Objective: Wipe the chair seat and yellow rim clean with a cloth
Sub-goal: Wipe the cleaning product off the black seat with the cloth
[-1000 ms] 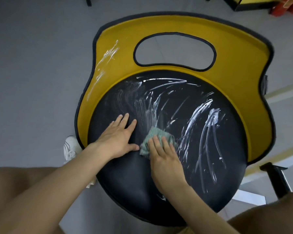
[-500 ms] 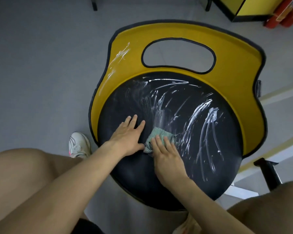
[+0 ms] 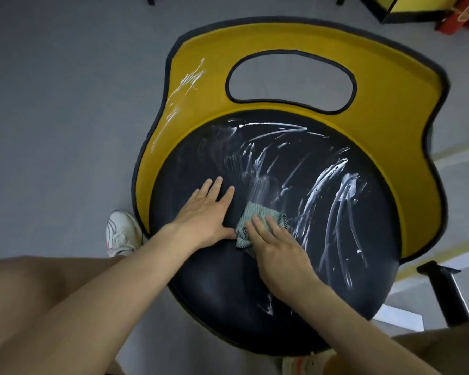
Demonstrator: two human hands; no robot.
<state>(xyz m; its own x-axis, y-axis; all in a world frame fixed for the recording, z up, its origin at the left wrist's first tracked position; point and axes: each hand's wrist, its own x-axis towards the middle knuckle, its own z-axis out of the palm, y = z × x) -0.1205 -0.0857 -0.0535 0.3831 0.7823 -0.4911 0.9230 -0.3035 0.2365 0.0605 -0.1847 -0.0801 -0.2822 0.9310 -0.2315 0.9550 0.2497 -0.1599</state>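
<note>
A round black chair seat fills the middle of the view, streaked with white smears over its right and upper parts. A yellow rim with a dark edge wraps its far side and has an oval cut-out; white streaks mark its left part. My left hand lies flat on the seat's left side, fingers spread. My right hand presses a small green cloth onto the seat with straight fingers, just right of my left thumb. Part of the cloth is hidden under my fingers.
Grey floor surrounds the chair. A white shoe stands left of the seat, and my knees fill the lower corners. A black stand rises at the right. Yellow-and-black furniture and red items sit far right.
The view has drifted so the chair sits further right in the frame. My right hand and the cloth stay at about the same spot on the seat; my left hand stays flat.
</note>
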